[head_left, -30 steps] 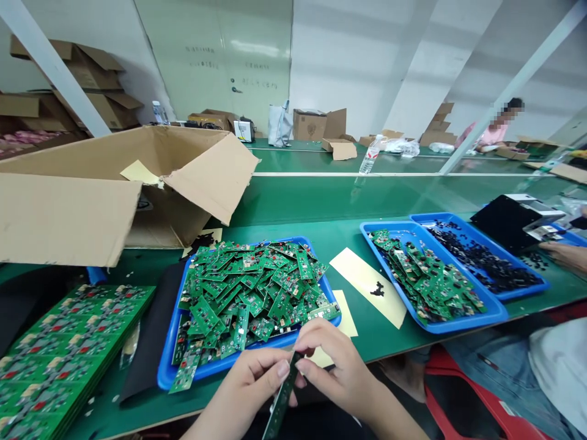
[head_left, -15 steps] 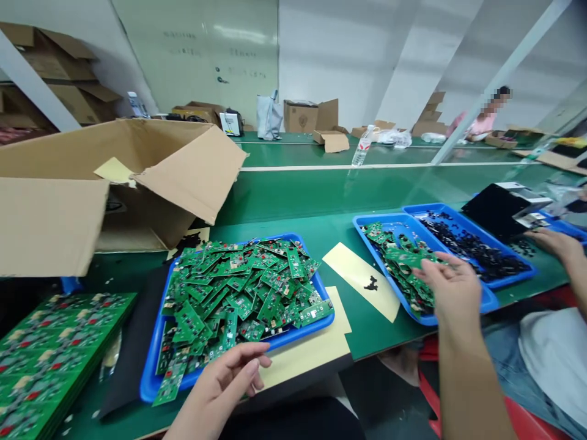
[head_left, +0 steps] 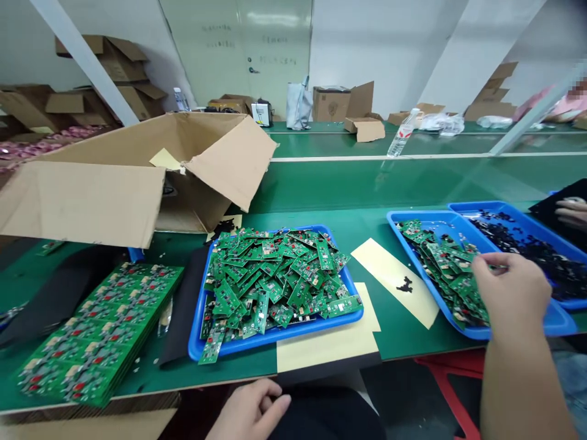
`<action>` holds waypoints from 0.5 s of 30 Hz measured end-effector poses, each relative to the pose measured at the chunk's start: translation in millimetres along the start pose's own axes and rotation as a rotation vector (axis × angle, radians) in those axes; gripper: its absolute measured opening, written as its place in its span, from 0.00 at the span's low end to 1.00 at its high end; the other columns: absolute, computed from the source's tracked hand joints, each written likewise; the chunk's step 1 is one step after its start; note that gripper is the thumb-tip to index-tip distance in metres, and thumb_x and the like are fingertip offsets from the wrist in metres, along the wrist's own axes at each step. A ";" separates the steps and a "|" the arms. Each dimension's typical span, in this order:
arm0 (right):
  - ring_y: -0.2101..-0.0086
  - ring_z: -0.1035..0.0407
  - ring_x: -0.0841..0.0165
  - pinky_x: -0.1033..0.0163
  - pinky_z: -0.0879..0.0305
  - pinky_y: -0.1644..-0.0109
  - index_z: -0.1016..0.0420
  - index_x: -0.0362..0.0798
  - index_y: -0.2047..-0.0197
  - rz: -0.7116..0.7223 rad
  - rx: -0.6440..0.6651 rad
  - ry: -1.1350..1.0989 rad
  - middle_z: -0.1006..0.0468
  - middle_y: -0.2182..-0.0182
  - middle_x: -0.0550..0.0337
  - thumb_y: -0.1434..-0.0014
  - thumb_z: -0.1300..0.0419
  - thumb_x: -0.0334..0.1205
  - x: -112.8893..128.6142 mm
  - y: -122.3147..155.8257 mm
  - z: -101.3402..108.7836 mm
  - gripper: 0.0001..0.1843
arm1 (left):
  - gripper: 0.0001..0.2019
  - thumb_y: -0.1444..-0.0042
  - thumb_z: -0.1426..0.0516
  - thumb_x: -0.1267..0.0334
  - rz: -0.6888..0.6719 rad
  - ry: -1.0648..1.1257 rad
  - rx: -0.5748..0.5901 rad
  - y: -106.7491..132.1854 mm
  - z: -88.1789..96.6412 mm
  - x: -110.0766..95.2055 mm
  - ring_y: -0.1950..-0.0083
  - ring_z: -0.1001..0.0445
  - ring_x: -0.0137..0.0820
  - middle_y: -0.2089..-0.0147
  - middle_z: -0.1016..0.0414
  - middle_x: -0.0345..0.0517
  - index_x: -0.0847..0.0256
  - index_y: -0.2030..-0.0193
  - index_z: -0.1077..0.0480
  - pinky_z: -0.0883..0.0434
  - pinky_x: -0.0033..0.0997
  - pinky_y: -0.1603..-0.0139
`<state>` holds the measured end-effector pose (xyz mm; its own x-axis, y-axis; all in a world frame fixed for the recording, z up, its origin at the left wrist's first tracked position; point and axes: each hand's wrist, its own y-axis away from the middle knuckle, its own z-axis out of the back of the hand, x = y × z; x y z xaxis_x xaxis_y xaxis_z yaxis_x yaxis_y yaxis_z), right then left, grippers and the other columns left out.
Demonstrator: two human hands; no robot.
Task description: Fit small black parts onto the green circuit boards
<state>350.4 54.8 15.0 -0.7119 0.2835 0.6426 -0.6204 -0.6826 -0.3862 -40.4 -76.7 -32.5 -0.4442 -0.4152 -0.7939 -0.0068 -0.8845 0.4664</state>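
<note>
My right hand (head_left: 511, 296) hangs over the near end of a blue tray (head_left: 477, 333) that holds small green circuit boards (head_left: 443, 263). Its fingers are curled in a pinch, seen from the back, and what they hold is hidden. My left hand (head_left: 250, 415) rests low at the table's front edge, fingers loosely apart and holding nothing. Just beyond it stands another blue tray (head_left: 275, 337) heaped with small green circuit boards (head_left: 279, 275).
A stack of green board panels (head_left: 96, 330) lies at the left, beside a black sheet (head_left: 181, 311). An open cardboard box (head_left: 119, 177) stands behind. Yellow paper strips (head_left: 394, 281) lie between the trays. A third blue tray (head_left: 463, 206) holds black parts; a co-worker's hand (head_left: 571, 214) is beyond it.
Both hands held a narrow green board at first. My right hand then swung right to the right-hand tray, and my left hand dropped back to the table edge, holding nothing. The view shifted.
</note>
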 end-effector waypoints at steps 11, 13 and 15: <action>0.70 0.31 0.68 0.64 0.32 0.69 0.33 0.48 0.67 0.812 0.881 -0.575 0.27 0.71 0.57 0.42 0.49 0.29 86.4 207.9 -42.0 0.06 | 0.24 0.59 0.39 0.41 0.209 0.582 0.049 -8.3 -16.8 10.4 0.84 0.34 0.23 0.75 0.24 0.45 0.65 0.72 0.29 0.39 0.22 0.84; 0.67 0.31 0.65 0.61 0.31 0.66 0.31 0.47 0.63 0.837 0.865 -0.572 0.26 0.69 0.54 0.41 0.49 0.28 88.4 219.2 -47.8 0.08 | 0.22 0.57 0.40 0.42 0.186 0.590 0.025 -6.9 -15.3 6.7 0.84 0.33 0.23 0.75 0.23 0.44 0.64 0.73 0.31 0.38 0.22 0.83; 0.67 0.31 0.64 0.60 0.30 0.65 0.30 0.46 0.61 0.852 0.857 -0.570 0.26 0.68 0.53 0.40 0.50 0.28 88.1 221.8 -51.5 0.10 | 0.21 0.55 0.40 0.43 0.155 0.579 0.007 -5.4 -14.3 2.9 0.84 0.32 0.23 0.76 0.24 0.43 0.63 0.73 0.32 0.37 0.22 0.83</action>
<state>133.1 -37.0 -48.1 -0.4051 -0.6153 0.6762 0.4968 -0.7691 -0.4022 -28.9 -76.1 -42.9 0.1201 -0.5892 -0.7990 0.0120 -0.8039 0.5946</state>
